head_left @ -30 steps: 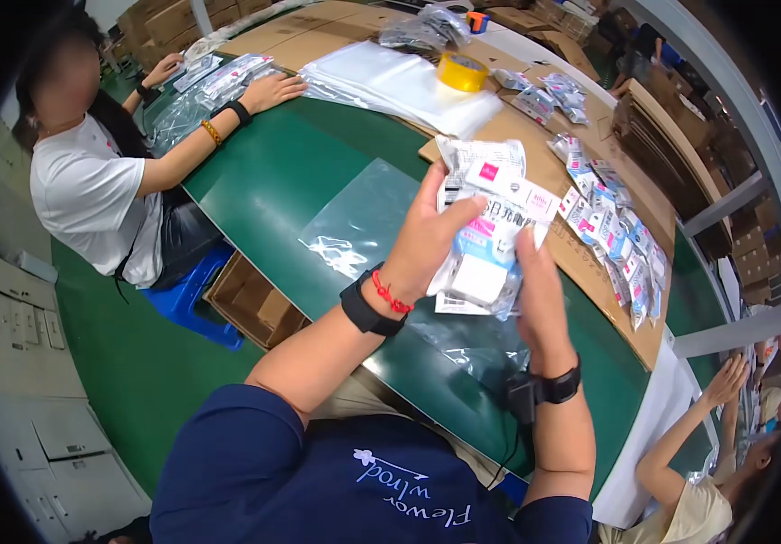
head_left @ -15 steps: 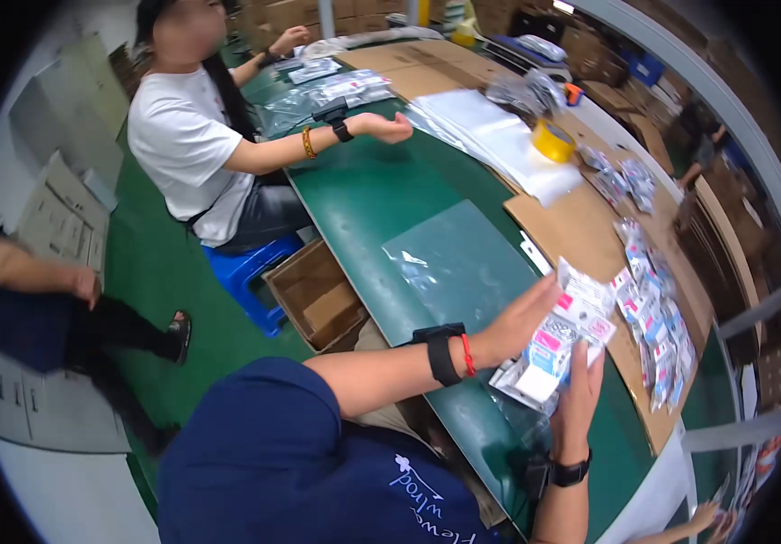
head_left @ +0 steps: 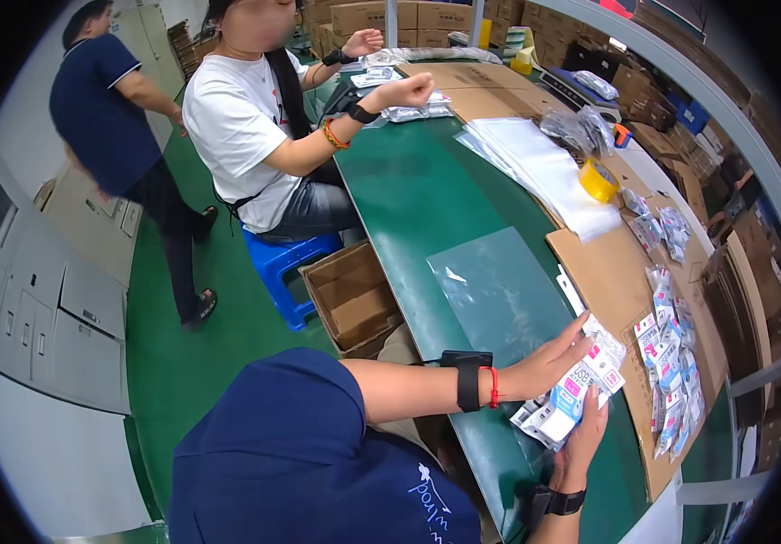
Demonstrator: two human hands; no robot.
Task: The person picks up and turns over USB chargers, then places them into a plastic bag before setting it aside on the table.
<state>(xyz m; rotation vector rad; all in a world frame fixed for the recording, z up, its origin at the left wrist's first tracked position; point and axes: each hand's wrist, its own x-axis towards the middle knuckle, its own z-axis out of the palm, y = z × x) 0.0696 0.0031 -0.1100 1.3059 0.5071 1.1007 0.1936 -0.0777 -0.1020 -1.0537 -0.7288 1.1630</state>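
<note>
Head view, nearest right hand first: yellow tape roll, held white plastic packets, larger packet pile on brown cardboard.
1. Held white plastic packets: touching right hand.
2. Larger packet pile: right of the hand.
3. Yellow tape roll: toward the picture's top.

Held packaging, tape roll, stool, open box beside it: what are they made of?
Held packaging: probably thin, glossy plastic film, by its shiny, wrinkled edge.
Yellow tape roll: likely glossy plastic film, by its sheen.
Blue stool: likely moulded plastic, by its smooth, even colour.
Open box: looks like matt cardboard, by its plain brown, thin walls.
</note>
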